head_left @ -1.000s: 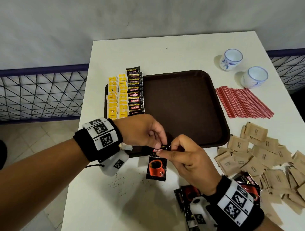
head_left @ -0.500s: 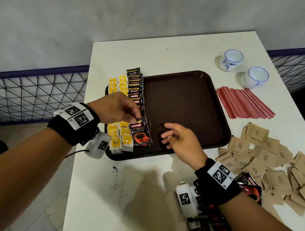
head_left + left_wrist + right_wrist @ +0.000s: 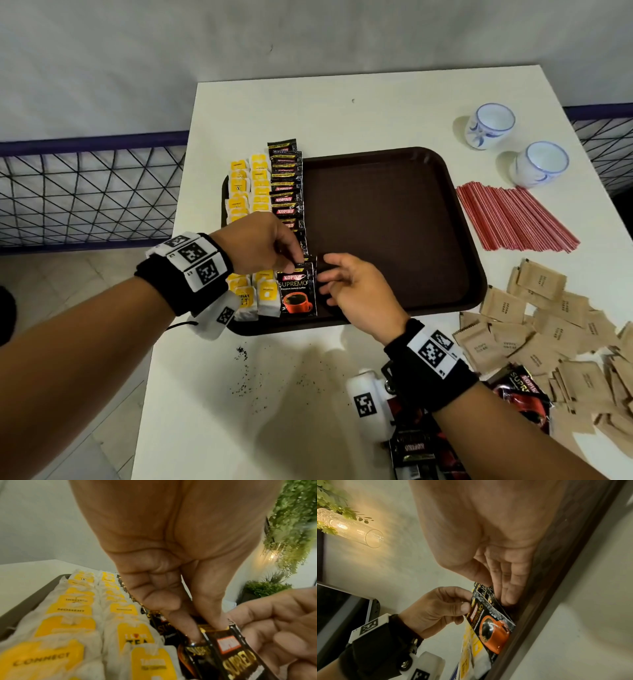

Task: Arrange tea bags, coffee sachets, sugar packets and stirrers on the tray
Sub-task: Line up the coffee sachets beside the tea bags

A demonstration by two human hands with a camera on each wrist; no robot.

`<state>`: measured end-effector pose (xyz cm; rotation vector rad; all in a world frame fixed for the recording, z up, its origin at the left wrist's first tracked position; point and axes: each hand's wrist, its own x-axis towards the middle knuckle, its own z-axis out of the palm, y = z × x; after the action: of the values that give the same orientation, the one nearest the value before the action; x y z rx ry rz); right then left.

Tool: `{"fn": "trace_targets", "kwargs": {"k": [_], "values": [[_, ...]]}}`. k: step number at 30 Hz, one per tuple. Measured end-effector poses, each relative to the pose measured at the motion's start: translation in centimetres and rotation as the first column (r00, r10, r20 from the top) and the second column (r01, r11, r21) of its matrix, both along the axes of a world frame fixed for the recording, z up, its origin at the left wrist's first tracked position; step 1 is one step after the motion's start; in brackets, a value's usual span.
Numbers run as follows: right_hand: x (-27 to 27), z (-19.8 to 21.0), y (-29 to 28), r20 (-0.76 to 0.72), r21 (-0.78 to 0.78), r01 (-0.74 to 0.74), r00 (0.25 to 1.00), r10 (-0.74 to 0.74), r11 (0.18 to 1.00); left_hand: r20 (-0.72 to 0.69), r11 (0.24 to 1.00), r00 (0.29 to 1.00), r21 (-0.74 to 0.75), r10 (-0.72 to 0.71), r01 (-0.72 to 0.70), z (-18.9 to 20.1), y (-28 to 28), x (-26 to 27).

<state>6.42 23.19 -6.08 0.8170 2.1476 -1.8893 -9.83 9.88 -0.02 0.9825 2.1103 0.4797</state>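
A brown tray [image 3: 394,222] lies on the white table. Along its left side run two columns of yellow tea bags [image 3: 250,178] and one overlapping row of black coffee sachets [image 3: 286,185]. The nearest coffee sachet [image 3: 297,294] [image 3: 236,654] [image 3: 491,626] lies at the front of that row. My left hand [image 3: 294,262] [image 3: 207,632] pinches its top edge between thumb and fingers. My right hand [image 3: 325,277] [image 3: 503,597] touches the sachet's right edge with straight fingers. Red stirrers [image 3: 513,219] and brown sugar packets [image 3: 548,329] lie on the table right of the tray.
Two white-and-blue cups [image 3: 489,125] [image 3: 539,164] stand at the back right. Loose coffee sachets [image 3: 520,390] lie under my right forearm near the table's front edge. Dark spilled grains [image 3: 243,353] dot the table in front of the tray. A railing runs left of the table.
The sachet went from both hands in front of the tray onto the front of the coffee row. My right hand let go, then came back to its right edge.
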Motion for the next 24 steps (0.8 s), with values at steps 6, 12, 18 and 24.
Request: {"fn": "trace_targets", "kwargs": {"k": [6,12,18,24], "values": [[-0.3,0.0,-0.6,-0.010,0.043,-0.014,1.000,0.014,0.999,-0.087,1.000,0.996,0.007,-0.003,0.003,-0.8,-0.3,0.3],[-0.4,0.3,-0.7,-0.017,0.045,0.000,1.000,0.000,0.999,-0.162,0.999,0.986,0.029,-0.025,0.030,-1.3,-0.3,0.7],[-0.2,0.8,-0.6,-0.007,0.043,-0.013,1.000,0.014,0.999,-0.251,0.998,0.966,-0.001,-0.061,0.063,-1.3,-0.4,0.8],[4.1,2.9,3.0,-0.026,0.120,0.076,0.997,-0.073,0.990,-0.337,0.987,0.941,0.136,-0.038,0.089,0.1,0.4,3.7]]}}
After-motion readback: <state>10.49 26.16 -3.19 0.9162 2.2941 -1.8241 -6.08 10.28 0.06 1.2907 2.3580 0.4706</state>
